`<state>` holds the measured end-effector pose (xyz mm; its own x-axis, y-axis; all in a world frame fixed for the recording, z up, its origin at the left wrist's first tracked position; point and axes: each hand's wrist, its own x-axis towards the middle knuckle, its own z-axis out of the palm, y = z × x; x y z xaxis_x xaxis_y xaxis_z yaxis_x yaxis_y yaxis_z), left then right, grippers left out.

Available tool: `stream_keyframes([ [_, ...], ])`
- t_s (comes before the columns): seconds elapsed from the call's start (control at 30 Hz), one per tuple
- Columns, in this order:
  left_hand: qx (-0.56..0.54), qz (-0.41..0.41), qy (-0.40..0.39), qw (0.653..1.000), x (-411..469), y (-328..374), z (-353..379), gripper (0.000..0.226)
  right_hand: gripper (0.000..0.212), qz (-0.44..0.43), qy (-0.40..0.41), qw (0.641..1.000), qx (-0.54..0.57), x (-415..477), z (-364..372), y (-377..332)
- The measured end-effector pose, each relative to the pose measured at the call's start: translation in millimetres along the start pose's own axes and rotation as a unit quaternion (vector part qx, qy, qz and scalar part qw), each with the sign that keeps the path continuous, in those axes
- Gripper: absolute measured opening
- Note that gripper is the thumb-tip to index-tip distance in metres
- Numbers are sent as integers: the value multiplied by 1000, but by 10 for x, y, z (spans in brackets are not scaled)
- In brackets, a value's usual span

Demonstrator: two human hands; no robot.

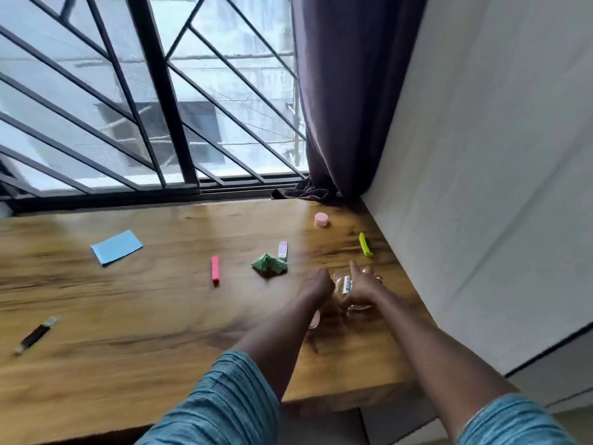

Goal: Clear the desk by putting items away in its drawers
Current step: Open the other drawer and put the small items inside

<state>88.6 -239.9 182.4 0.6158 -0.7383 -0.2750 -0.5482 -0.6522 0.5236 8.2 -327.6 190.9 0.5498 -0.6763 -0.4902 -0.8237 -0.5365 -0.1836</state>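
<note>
Near the right edge of the wooden desk (160,342), a clear container (340,279) with a white tube-like item (346,285) inside sits between my two hands. My left hand (316,284) is curled against its left side. Gripping its right side is my right hand (361,289), thumb pointing up. The picture is blurred here. Loose on the desk lie a pink marker (215,268), a green crumpled paper (269,265), a small pale eraser (282,250), a blue note pad (116,247), a yellow-green clip (365,245), a pink-lidded jar (321,219) and a black pen (35,335).
A pink object (314,320) shows partly under my left wrist. A barred window (160,91) runs along the desk's back edge, and a dark curtain (346,107) hangs in the back right corner. A white wall (497,187) bounds the right side.
</note>
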Motion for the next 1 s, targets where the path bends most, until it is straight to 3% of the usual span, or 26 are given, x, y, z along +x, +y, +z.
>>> stream_keyframes([
  [0.23, -55, -60, 13, 997, 169, 145, -7, 33, 108, -47, -36, 998, -30, 189, -192, -73],
  [0.33, -106, -80, 40, 990, 147, 93, -82, 33, 113, -63, -45, 997, -22, 197, -249, -152],
  [0.5, -202, -112, 107, 967, -38, -52, -249, 31, 108, -120, -9, 992, -43, 64, -298, -412],
  [0.67, -226, -145, 202, 942, -419, -314, -393, 29, 103, -188, -5, 980, -70, -208, -226, -832],
  [1.0, -255, -225, 313, 887, -1807, -1384, -750, 32, 108, -295, -34, 948, -118, -1345, 516, -1936],
])
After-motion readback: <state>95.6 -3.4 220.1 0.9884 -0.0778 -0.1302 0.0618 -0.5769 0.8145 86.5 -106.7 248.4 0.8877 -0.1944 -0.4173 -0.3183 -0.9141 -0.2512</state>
